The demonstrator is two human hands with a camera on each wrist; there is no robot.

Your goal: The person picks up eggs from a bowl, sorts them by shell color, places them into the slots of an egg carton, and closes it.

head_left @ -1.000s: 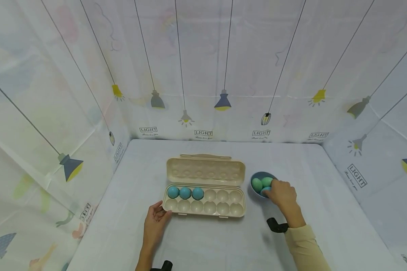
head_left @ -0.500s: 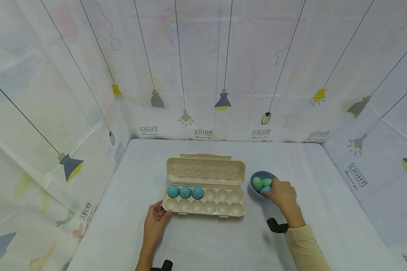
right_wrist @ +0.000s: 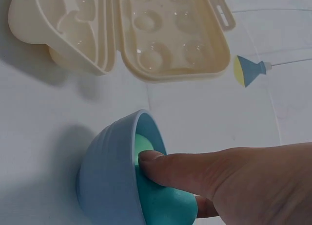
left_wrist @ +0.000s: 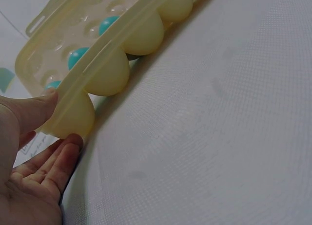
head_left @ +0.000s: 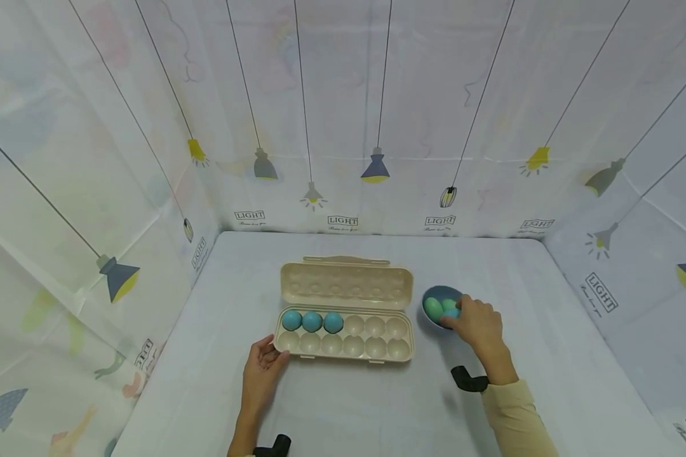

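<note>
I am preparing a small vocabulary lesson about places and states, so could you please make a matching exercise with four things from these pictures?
Things:
1. left hand
2. lid
3. three blue eggs
4. right hand

Places and states:
A. at the bowl, pinching another blue egg
B. in the far row of the carton
C. holding one corner of the carton
D. open

Right pairs: 1-C, 2-D, 3-B, 4-A
</note>
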